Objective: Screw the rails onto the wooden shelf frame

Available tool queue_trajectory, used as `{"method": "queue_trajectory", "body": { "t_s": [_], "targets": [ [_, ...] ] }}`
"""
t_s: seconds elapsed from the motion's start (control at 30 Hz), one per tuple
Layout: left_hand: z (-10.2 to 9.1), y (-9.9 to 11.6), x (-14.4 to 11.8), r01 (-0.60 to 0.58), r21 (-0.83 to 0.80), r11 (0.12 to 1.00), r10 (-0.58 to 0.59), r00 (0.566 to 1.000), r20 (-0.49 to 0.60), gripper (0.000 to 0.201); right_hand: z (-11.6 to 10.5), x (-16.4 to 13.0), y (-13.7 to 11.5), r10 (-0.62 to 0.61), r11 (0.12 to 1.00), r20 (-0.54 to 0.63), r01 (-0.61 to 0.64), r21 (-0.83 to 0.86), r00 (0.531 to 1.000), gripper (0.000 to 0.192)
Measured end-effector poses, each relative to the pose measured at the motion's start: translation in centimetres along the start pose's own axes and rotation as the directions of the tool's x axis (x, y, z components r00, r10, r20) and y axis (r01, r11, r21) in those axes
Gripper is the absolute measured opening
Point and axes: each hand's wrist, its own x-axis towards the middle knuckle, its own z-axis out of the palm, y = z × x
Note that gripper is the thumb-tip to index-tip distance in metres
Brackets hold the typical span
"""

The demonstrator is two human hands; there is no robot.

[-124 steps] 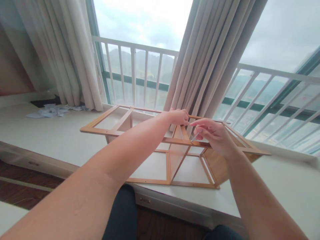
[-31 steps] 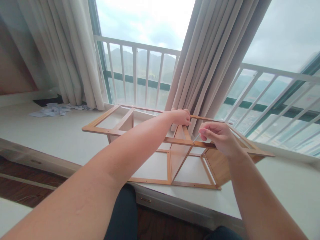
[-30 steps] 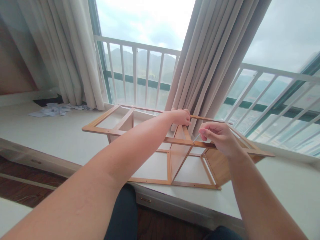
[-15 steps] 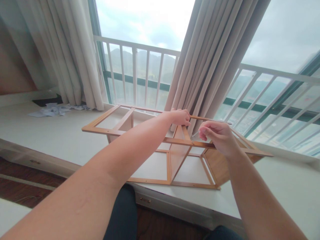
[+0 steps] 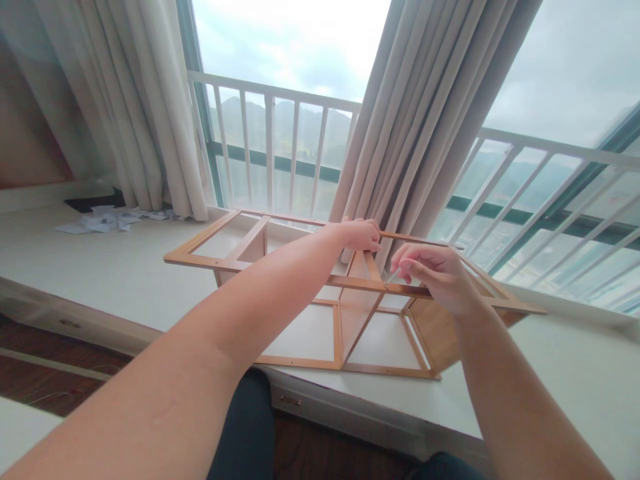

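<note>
On the tabletop by the curtain (image 5: 425,120), the light, stiff but slender wooden frame (image 5: 350,293) seems best gripped at its rails: left hand (image 5: 361,235) clasps the far rail, right hand (image 5: 436,277) pinches a thin metal tool (image 5: 393,277).

Background: a wide pale ledge (image 5: 100,267) runs beneath large windows (image 5: 295,53), extending left, right and below the hands. Beyond the hands, white railings (image 5: 270,147) stand before hazy hills and grey sky. Beige curtains (image 5: 425,113) hang directly behind the hands; lighter curtains (image 5: 135,100) hang far left, above scattered papers (image 5: 107,220). Dark wood floor (image 5: 50,373) lies lower left. Daylight is soft, overcast.
</note>
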Motion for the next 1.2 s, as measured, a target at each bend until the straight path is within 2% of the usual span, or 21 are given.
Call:
{"method": "queue_trajectory", "body": {
  "t_s": [0.23, 0.7, 0.83, 1.0, 1.2],
  "targets": [
    [-0.05, 0.07, -0.08, 0.001, 0.000, 1.000, -0.001, 1.000, 0.001, 0.040, 0.09, -0.22, -0.26, 0.121, 0.993, 0.005, -0.121, 0.002, 0.993, 0.036],
    [-0.22, 0.31, -0.33, 0.017, -0.014, 1.000, -0.017, 1.000, 0.002, 0.037, 0.02, -0.25, 0.54, 0.071, 0.996, 0.018, -0.072, 0.049, 0.997, 0.030],
    [-0.14, 0.18, -0.25, 0.013, -0.023, 1.000, -0.013, 1.000, 0.002, 0.037, 0.13, -0.23, 0.32, 0.034, 0.997, -0.016, -0.033, 0.064, 0.999, 0.033],
    [0.00, 0.10, -0.18, 0.006, -0.012, 1.000, -0.006, 1.000, -0.009, 0.037, 0.06, -0.07, 0.46, 0.002, 1.000, -0.078, -0.003, -0.009, 0.997, 0.033],
    [-0.01, 0.09, -0.22, -0.004, -0.004, 1.000, 0.004, 1.000, -0.018, 0.038, -0.08, -0.08, 0.42, 0.053, 0.999, -0.080, -0.053, 0.004, 0.995, 0.028]
  ]
}}
